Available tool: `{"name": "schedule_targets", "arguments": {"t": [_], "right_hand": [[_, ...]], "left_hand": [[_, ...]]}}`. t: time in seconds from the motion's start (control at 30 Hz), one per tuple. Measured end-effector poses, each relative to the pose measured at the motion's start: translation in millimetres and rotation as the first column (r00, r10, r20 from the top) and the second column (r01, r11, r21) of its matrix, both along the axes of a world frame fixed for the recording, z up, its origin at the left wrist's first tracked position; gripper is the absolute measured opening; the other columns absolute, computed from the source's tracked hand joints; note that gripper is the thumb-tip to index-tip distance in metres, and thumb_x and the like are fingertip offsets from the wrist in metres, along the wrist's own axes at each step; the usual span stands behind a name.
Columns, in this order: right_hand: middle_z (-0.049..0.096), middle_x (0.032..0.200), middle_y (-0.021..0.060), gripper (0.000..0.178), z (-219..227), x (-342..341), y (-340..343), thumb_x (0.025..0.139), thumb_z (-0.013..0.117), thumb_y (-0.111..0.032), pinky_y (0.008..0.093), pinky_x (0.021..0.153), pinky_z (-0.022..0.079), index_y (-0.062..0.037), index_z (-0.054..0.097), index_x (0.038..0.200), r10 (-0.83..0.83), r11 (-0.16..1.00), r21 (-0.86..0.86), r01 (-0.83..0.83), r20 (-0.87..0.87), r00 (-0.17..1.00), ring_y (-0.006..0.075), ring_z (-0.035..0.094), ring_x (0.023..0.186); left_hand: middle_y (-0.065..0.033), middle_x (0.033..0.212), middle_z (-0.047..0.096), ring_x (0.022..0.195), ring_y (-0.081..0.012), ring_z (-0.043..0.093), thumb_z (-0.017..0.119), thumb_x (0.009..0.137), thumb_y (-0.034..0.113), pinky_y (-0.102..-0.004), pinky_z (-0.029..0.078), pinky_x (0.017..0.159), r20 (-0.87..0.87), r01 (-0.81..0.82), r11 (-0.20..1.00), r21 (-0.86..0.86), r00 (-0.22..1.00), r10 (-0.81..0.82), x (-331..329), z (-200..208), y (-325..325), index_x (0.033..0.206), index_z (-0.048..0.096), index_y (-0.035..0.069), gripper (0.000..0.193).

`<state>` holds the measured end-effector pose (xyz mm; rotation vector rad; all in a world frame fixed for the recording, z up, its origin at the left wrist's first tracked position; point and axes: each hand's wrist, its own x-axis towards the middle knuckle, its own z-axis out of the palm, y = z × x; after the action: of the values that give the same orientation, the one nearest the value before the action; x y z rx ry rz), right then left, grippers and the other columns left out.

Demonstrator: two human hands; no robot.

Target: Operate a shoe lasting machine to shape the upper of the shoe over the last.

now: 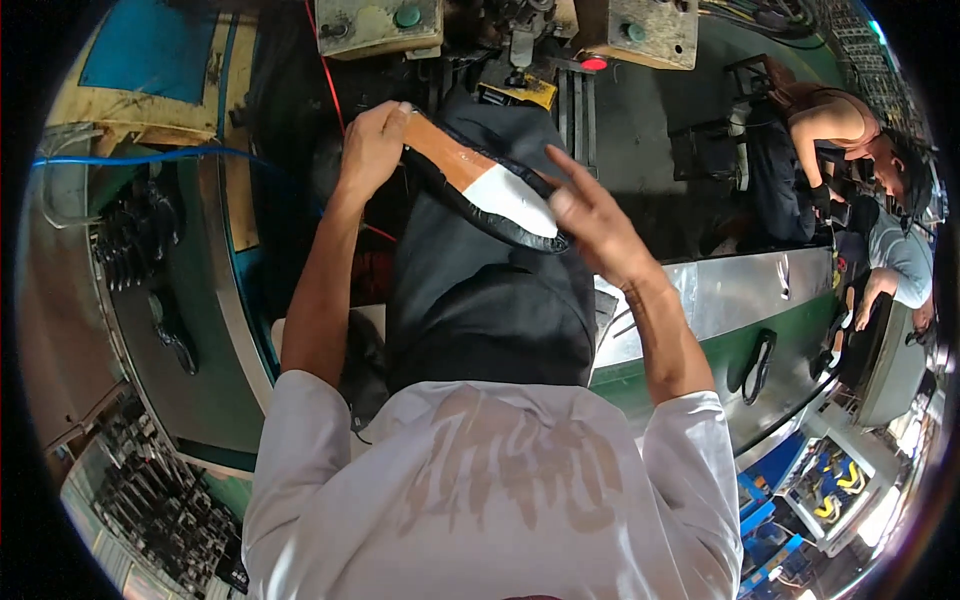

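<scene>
A black shoe upper [480, 180] is held slantwise above my lap, its underside turned up. That underside is brown at the left end and white toward the right end, with black material gathered around the rim. My left hand [375, 148] is closed around the brown end. At the white end, my right hand [608, 225] has its fingers stretched out and apart. Its thumb side overlaps the edge of the upper; whether it touches is hard to tell. Dark cloth [480, 300] covers my legs beneath.
Ahead stands a machine with two control boxes [380, 25] and a yellow part [530, 92]. Green-topped benches flank me; a shoe [760, 365] lies on the right one, and several dark shoes [140, 235] on the left. Two people [835, 125] sit working at far right.
</scene>
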<state>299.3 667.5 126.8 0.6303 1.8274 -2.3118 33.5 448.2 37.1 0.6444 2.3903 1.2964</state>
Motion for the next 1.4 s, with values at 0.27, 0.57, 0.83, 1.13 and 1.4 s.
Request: {"name": "schedule_targets", "arguments": {"t": [0.27,0.57,0.83,1.13,1.4], "right_hand": [[0.024,0.176,0.0281,0.098,6,-22,-55,0.085,0.089,-0.026,0.0542,0.095,0.064,-0.0422,0.04,0.168,0.478,0.161,0.926,-0.341,0.229,0.848,0.05,0.064,0.115],[0.027,0.176,0.0227,0.081,-12,-13,-58,0.081,0.085,-0.023,0.0526,0.094,0.063,-0.0367,0.059,0.157,0.452,0.14,0.962,-0.233,0.147,0.88,0.0465,0.062,0.109],[0.038,0.169,0.0332,0.069,89,-52,5,0.084,0.088,-0.024,0.053,0.109,0.053,-0.0251,0.069,0.15,0.245,0.188,0.966,0.18,-0.224,0.943,0.0482,0.061,0.134],[0.04,0.17,0.0257,0.066,108,-241,119,0.094,0.08,-0.038,0.0573,0.11,0.053,-0.0327,0.06,0.157,0.041,-0.202,0.931,0.304,-0.302,0.952,0.0537,0.06,0.13],[0.034,0.172,0.0234,0.069,68,-284,104,0.092,0.081,-0.034,0.0595,0.094,0.061,-0.0356,0.058,0.157,-0.015,-0.23,0.908,0.351,-0.364,0.931,0.0559,0.06,0.119]], "left_hand": [[-0.0273,0.103,0.073,0.101,-0.0446,0.073,0.06,0.109,0.029,-0.0448,0.055,0.086,-0.009,0.107,0.994,0.018,0.994,-0.107,9,-9,13,0.109,0.072,-0.002,0.033],[-0.0229,0.102,0.077,0.101,-0.0395,0.076,0.067,0.106,0.021,-0.0474,0.057,0.085,-0.007,0.039,0.981,-0.188,0.999,-0.042,14,26,25,0.108,0.077,-0.002,0.026],[-0.014,0.129,0.076,0.119,-0.0287,0.073,0.067,0.108,0.013,-0.0442,0.058,0.105,0.239,-0.124,0.912,0.392,0.971,0.03,17,-10,37,0.137,0.07,0.001,0.031],[-0.0202,0.16,0.048,0.154,-0.0485,0.037,0.072,0.096,0.019,-0.063,0.032,0.126,-0.426,0.167,0.94,-0.299,0.858,-0.288,64,-59,94,0.14,0.067,0.009,0.045],[-0.018,0.155,0.052,0.15,-0.0468,0.041,0.074,0.093,0.018,-0.0614,0.04,0.119,-0.442,0.112,0.967,-0.23,0.873,-0.206,58,-63,87,0.139,0.068,0.01,0.047]]}}
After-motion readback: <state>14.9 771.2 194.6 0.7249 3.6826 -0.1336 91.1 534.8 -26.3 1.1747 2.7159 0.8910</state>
